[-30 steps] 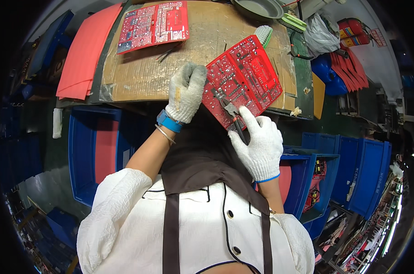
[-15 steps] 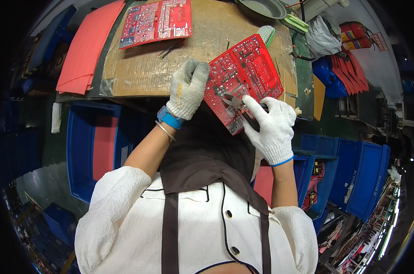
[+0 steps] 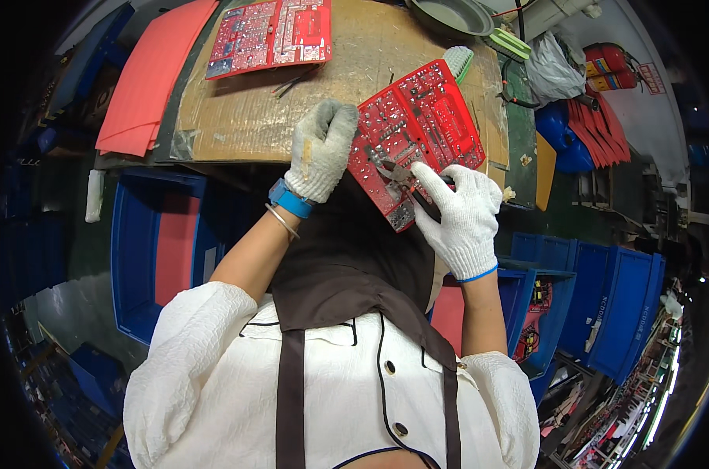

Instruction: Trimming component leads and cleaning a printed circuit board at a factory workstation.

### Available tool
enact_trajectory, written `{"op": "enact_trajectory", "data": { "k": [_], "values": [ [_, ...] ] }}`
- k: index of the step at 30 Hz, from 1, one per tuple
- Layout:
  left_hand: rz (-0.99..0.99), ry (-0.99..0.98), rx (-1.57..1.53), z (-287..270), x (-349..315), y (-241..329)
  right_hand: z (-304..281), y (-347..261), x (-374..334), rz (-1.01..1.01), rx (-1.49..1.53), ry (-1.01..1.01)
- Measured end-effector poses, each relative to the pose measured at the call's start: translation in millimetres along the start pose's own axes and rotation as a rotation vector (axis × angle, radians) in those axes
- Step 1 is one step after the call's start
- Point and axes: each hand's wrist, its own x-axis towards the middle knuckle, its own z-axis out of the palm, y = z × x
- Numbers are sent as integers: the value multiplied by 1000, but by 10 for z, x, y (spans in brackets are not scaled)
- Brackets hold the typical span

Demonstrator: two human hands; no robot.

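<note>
A red circuit board (image 3: pixel 440 117), its solder side facing up, lies tilted over the near edge of the cardboard-covered bench. My left hand (image 3: pixel 323 148), in a greyish work glove with a blue band at the wrist, is closed on the board's left edge. In my right hand (image 3: pixel 465 215), gloved in white, is a pair of cutting pliers (image 3: pixel 401 173). Their metal jaws rest at the lower part of the board's face, and my fingers cover most of the handles. Whether the jaw tips touch a solder joint cannot be made out.
Farther back lies a second red circuit board (image 3: pixel 272 35) with dark wires beneath it. Pink sheets (image 3: pixel 155 78) are at left; a grey pan (image 3: pixel 452 14) and a green brush (image 3: pixel 460 59) at back right. Blue crates (image 3: pixel 123 258) flank me below bench height.
Almost nothing differs. My right hand and the pliers have shifted very slightly left, and the whole view has moved a little; my left hand keeps its hold on the circuit board.
</note>
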Motion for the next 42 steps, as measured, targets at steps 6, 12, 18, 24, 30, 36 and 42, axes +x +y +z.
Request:
{"op": "enact_trajectory", "data": {
  "k": [6, 12, 18, 24, 30, 36, 42],
  "values": [
    [-20, -10, -3, -19, -4, -1, -16, 1, 20, 16, 8, 6],
    [-24, -6, 1, -30, 16, -12, -26, 120, 76, -27, 31, -22],
    [-31, 8, -40, 2, 26, -33, -5, 51, 83, -30, 1, 9],
    [-45, 4, -50, 10, 47, -43, -3, 16, 79, -5, 31, -29],
    [-58, 18, -60, -22, 44, -86, 3, -6, -10, 75, 63, -69],
    [-37, 14, -56, -14, 50, -90, 34, -131, -4, 79, -35, 33],
    [-18, 14, -40, -18, 56, -130, 72, -172, -1, 102, -83, 26]
  ]
}}
